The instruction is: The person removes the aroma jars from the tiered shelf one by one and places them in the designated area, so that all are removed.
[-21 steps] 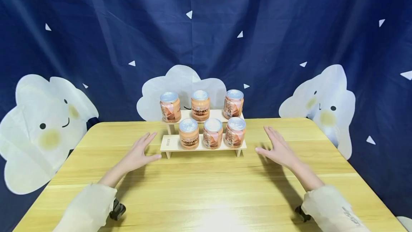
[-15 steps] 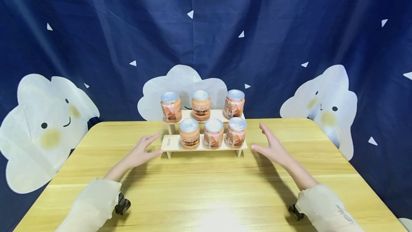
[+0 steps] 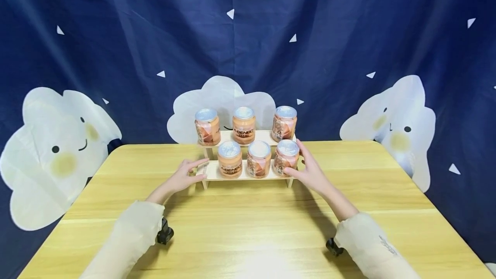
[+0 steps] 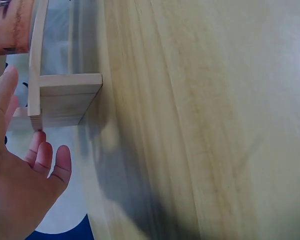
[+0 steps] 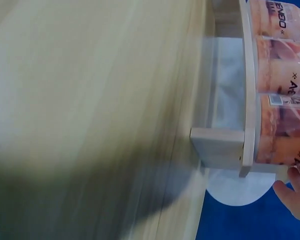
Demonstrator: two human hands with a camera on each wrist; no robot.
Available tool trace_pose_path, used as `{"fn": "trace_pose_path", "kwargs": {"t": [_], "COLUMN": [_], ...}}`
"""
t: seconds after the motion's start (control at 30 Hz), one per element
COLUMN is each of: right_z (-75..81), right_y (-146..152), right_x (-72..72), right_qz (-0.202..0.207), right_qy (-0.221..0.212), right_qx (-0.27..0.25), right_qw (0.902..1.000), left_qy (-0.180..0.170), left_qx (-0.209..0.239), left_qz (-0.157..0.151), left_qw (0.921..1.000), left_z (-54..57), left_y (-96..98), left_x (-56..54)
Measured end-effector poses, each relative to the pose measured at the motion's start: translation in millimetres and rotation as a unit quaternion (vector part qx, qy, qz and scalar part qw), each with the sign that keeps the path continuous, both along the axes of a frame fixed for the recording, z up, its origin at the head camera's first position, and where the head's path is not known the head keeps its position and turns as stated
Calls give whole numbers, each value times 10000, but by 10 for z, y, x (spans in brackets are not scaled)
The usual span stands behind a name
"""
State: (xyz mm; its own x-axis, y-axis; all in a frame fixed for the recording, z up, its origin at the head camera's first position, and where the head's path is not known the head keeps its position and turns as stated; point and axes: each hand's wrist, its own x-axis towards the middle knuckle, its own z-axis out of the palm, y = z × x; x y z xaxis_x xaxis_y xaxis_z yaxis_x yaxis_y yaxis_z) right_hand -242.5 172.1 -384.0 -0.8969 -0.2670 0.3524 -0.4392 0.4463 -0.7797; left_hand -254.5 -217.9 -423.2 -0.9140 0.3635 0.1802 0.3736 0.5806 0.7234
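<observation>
A two-tier pale wooden rack (image 3: 211,169) bears three peach-coloured jars with silvery ribbed lids on each tier. My right hand (image 3: 313,176) is at the right-hand jar (image 3: 286,159) of the lower tier, thumb across its front and forefinger along its far right side. In the right wrist view, curled fingertips (image 5: 296,178) meet that jar's (image 5: 285,132) side. My left hand (image 3: 183,178) is by the lower tier's left end, with thumb and forefinger extended over it and holding nothing. The left wrist view shows its other fingers (image 4: 63,161) loosely bent below the plank end (image 4: 35,107).
On the upper tier stand a left jar (image 3: 207,128), a middle jar (image 3: 244,126) and a right jar (image 3: 284,125). Two more lower-tier jars, a left one (image 3: 230,161) and a middle one (image 3: 258,160), stand beside the handled jar. Behind the wooden table (image 3: 248,218) hangs a blue cloud-patterned curtain (image 3: 263,33).
Both hands have moved inward and closer to the rack. The right hand has gone from beside the rack to the lower right jar; the left has reached the lower tier's left end.
</observation>
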Motion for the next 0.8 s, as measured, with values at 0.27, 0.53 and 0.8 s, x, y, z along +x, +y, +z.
{"fn": "trace_pose_path", "kwargs": {"t": [0.27, 0.53, 0.8], "right_z": [-14, 7, -3], "right_y": [-128, -150, -82], "right_x": [-104, -147, -111], "right_qz": [-199, -402, -415], "right_qy": [-404, -699, -594], "right_qx": [-525, -650, -558], "right_qw": [9976, 9946, 9958], "left_qy": [-234, -223, 131], "left_qx": [27, 41, 341], "left_qz": [-19, -186, -736], "left_qw": [9997, 9996, 9966], "left_z": [-91, 5, 87], "left_y": [9, 71, 78], "left_x": [-57, -9, 27]}}
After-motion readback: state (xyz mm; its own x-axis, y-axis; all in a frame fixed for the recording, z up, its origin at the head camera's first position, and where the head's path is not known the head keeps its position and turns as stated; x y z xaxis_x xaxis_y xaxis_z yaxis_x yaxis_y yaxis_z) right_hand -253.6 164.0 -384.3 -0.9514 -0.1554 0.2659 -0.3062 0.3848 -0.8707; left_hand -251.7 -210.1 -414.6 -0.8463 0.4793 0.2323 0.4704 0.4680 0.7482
